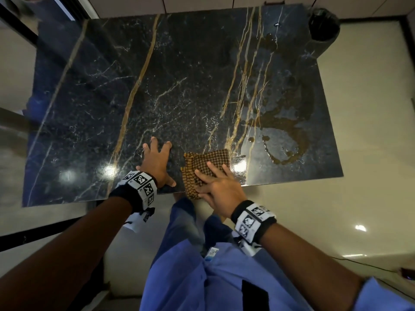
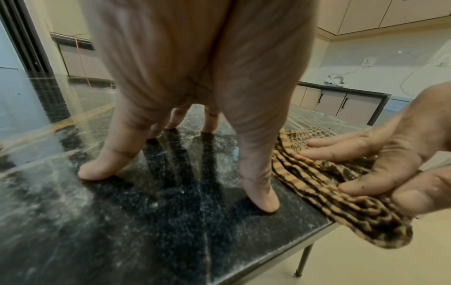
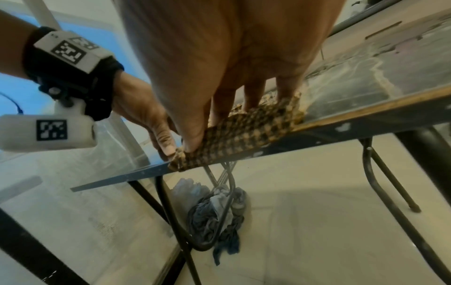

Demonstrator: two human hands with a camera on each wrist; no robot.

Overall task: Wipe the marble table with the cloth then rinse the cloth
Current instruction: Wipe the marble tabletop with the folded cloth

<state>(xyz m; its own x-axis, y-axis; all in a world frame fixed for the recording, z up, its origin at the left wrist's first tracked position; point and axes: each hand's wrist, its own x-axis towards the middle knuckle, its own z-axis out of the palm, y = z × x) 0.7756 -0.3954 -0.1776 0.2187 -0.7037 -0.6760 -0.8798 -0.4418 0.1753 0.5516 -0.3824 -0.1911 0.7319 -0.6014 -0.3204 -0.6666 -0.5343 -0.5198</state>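
Note:
A dark marble table [image 1: 179, 75] with gold veins fills the head view. Brown liquid [image 1: 289, 129] is smeared in loops on its right side. A brown-and-black checked cloth [image 1: 208, 160] lies crumpled at the near edge, one end hanging over the rim [image 2: 390, 237]. My right hand [image 1: 219, 185] presses on the cloth with straight fingers [image 2: 341, 154], the thumb [image 3: 192, 142] on the cloth at the table's edge. Just left of the cloth, my left hand [image 1: 157, 162] rests on the bare marble with its fingers spread and only the fingertips [image 2: 97, 171] touching.
A black bin [image 1: 323, 23] stands by the far right corner. Thin metal legs [image 3: 380, 183] carry the table, and a bundle of grey rags [image 3: 214, 212] lies on the floor beneath. A counter with cabinets [image 2: 341, 100] is beyond the table.

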